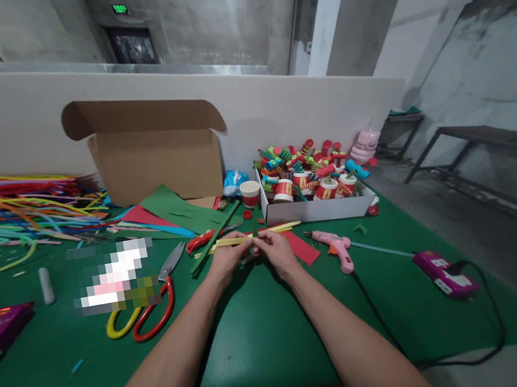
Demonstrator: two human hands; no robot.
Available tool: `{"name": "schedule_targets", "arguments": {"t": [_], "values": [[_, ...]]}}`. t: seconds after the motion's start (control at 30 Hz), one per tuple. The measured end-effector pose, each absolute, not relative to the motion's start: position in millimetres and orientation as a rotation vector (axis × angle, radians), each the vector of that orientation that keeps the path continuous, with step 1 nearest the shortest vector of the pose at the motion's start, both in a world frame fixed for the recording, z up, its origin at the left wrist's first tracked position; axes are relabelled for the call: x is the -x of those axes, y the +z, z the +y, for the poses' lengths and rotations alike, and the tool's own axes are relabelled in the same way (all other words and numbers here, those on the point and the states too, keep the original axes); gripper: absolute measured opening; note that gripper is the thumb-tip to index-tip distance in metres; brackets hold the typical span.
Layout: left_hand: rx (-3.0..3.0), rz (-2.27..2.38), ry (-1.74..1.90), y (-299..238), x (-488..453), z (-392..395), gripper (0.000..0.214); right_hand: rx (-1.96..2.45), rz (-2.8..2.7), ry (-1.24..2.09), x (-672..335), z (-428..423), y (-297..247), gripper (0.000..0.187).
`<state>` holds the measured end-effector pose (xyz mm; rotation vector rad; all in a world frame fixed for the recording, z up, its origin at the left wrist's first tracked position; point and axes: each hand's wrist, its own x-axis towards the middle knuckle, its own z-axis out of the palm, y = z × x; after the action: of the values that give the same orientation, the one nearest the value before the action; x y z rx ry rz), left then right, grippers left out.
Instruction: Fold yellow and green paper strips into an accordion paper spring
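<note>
My left hand (230,259) and my right hand (275,250) meet over the middle of the green table (264,344). Both pinch thin yellow paper strips (231,241) that stick out to the left and right of my fingers. A red paper piece (301,247) lies just right of my right hand. A dark green strip (211,239) lies under and beyond my left hand.
Red and yellow-handled scissors (151,304) lie at left. A pink glue gun (338,250) and its purple power box (443,271) lie at right. Behind are a white tray (315,209) of finished cup crafts, a paper cup (250,193), an open cardboard box (155,151), coloured paper sheets (167,212) and piled pipe cleaners (8,209).
</note>
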<state>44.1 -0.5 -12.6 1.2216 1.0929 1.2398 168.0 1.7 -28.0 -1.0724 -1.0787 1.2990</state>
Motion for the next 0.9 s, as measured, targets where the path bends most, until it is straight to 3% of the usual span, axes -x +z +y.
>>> {"name": "schedule_targets", "arguments": {"t": [0.9], "values": [[-1.175,0.995,1.266,-19.2,-43.1,7.9,0.033,1.065,-1.231,1.127,-165.8,5.2,-26.4,0.022]]}}
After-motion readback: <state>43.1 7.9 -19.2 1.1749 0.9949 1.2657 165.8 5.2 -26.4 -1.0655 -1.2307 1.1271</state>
